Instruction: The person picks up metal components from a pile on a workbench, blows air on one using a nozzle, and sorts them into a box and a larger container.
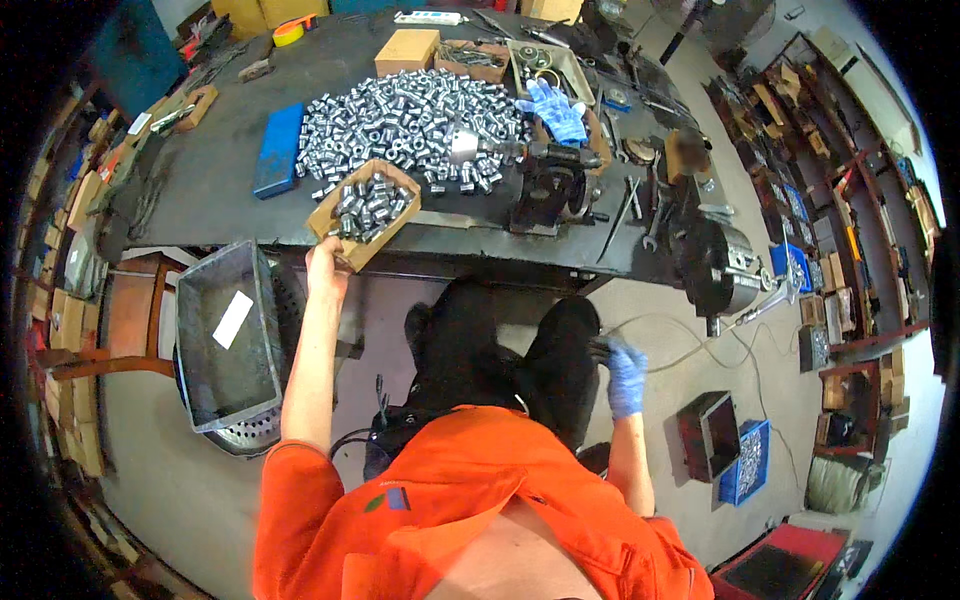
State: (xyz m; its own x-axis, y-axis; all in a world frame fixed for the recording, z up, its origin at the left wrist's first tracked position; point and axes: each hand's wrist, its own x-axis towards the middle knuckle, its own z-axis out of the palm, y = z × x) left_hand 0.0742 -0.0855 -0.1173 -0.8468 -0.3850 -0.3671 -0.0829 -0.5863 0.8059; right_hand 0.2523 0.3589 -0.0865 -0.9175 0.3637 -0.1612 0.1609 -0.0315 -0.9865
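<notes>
My bare left hand [328, 262] grips the near corner of a small open cardboard box [400, 222], which is tilted over the bench's front edge. Shiny metal sleeve-like parts [370, 208] fill part of that box. Right behind it, a large heap of similar metal parts [390, 120] covers the bench top. My right hand [624, 376], in a blue-and-white glove with dark fingertips, hangs low beside my right knee. Its fingers reach toward the knee and look loosely apart, and I see nothing in them.
A blue box [278, 150] stands left of the heap. A black clamping machine [556, 190] is mounted at the bench's front edge, with wrenches [652, 215] to its right. A grey bin [228, 395] stands at my left; a blue crate of parts [748, 465] sits on the floor right.
</notes>
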